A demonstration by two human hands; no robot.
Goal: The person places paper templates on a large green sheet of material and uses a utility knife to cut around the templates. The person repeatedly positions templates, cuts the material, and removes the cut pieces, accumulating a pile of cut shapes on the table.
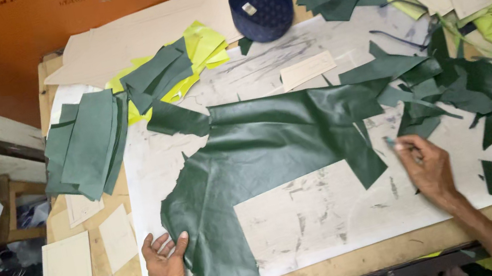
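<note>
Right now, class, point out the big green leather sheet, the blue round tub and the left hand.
Leather sheet [273, 136], head view, middle.
Tub [261, 7], head view, top.
Left hand [163, 260], head view, back.

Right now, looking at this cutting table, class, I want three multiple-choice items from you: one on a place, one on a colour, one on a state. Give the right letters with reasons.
1. Where does the left hand rest?
A. on the round blue container
B. on the lower left edge of the large leather sheet
C. on the stack of cut pieces

2. What colour is the large leather sheet?
A. dark green
B. red
C. white

3. How does the large sheet lie?
A. rolled into a tube
B. hanging off a hook
C. spread out on the cutting board

Answers: 1 B, the fingers press flat at the sheet's lower left edge. 2 A, its whole surface is dark green, unlike the yellow-green scraps. 3 C, it lies spread over the pale cutting board, while the right hand holds a small tool near its right edge.
</note>
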